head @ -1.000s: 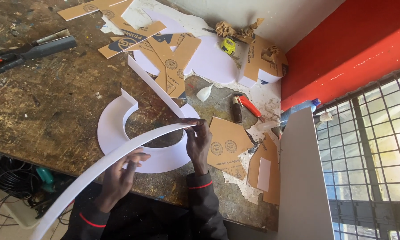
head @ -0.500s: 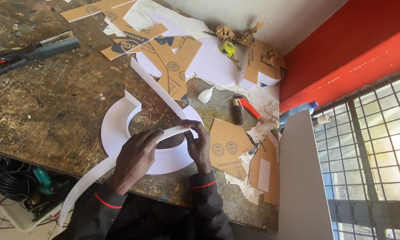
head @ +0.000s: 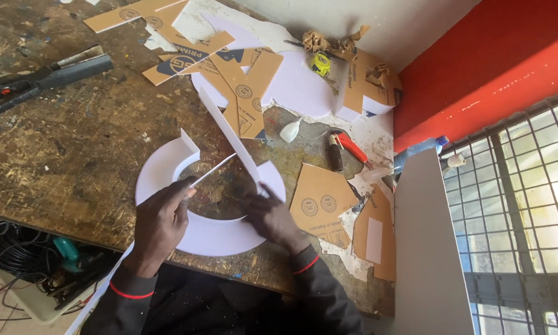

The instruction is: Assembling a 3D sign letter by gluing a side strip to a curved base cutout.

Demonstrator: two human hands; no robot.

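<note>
A white foam-board ring [head: 161, 166], shaped like a broken circle, lies flat on the worn wooden bench [head: 68, 149]. My left hand [head: 161, 223] grips a long thin white strip [head: 212, 171] near the ring's inner edge; the strip's tail runs down past my left sleeve. My right hand [head: 272, 218] presses on the ring's right side, at the foot of a second white strip [head: 229, 133] that stands on edge and slants up toward the cardboard scraps.
Brown cardboard offcuts [head: 241, 80] and white sheet pieces litter the bench's far side. A red-handled tool [head: 347, 149], a small white glue bottle [head: 289, 130], a yellow tape measure [head: 320, 64] lie there. A dark tool [head: 49, 77] rests far left. A white board [head: 428, 248] leans at right.
My left hand has slid up along the strip to the ring's inner edge, bending the strip in. My right hand has moved down onto the ring's right side.
</note>
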